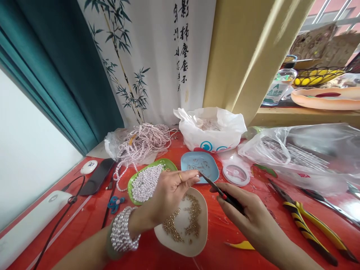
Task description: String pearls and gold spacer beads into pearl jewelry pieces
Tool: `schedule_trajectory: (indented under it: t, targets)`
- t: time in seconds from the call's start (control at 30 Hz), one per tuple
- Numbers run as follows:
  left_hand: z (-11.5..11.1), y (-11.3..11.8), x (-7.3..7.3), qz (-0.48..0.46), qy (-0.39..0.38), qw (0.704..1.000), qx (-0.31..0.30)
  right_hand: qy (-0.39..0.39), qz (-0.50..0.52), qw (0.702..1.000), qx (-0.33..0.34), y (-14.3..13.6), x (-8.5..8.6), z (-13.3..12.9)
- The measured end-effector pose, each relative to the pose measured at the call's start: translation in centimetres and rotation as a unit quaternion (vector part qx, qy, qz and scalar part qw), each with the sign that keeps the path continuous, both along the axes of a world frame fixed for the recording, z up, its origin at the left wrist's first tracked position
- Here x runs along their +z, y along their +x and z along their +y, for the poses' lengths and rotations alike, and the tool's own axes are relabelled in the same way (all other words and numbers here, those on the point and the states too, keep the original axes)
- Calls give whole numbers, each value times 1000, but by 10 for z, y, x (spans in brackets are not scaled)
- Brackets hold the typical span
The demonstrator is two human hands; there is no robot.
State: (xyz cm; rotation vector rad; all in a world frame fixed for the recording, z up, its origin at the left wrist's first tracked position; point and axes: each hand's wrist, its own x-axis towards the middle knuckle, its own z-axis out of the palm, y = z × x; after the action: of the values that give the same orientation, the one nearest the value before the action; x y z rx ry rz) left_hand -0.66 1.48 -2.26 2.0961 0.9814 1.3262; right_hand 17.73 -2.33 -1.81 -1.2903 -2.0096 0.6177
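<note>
My left hand (171,187) wears a ring and a wrist stack of pearly beads. Its thumb and forefinger are pinched together above the bowls; whatever they hold is too small to make out. In my right hand (247,212) are small needle-nose pliers (209,182) with dark jaws and black-and-red grips. Their tip meets the left fingertips. Below lies a cream dish (197,249) of gold beads (194,215). Partly behind my left hand is a green tray (131,187) of white pearl beads (146,183). Small metal pieces lie in the blue dish (185,159) beyond.
Pink bead strands (146,140) are heaped at the back left. A white plastic bag (210,131) stands behind the blue dish, beside a clear spool (236,175). Yellow-black pliers (303,221) and a clear bag (298,150) lie right. A white power strip (36,225) lies left.
</note>
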Motion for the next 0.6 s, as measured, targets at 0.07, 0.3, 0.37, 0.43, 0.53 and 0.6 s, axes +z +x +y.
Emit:
schedule_trajectory:
  t: [0.07,0.3,0.37,0.43,0.53,0.6]
  targets:
    - [-2,1,0,-15,-4,1000,2,82,-46,995,-17,0,-4,0]
    - [-7,3,2,-17,-58,998,4,379,-282,867,-157,5,-14,0]
    - [-6,3,4,-30,-127,991,-5,297,-219,918,-144,5,-10,0]
    - [-4,2,5,-62,-196,979,-9,118,-80,985,-92,5,-2,-1]
    - [-1,2,5,-99,-256,962,-19,-201,158,966,27,4,7,-1]
    - [1,2,4,-104,-267,958,-31,-346,279,892,82,3,10,-2]
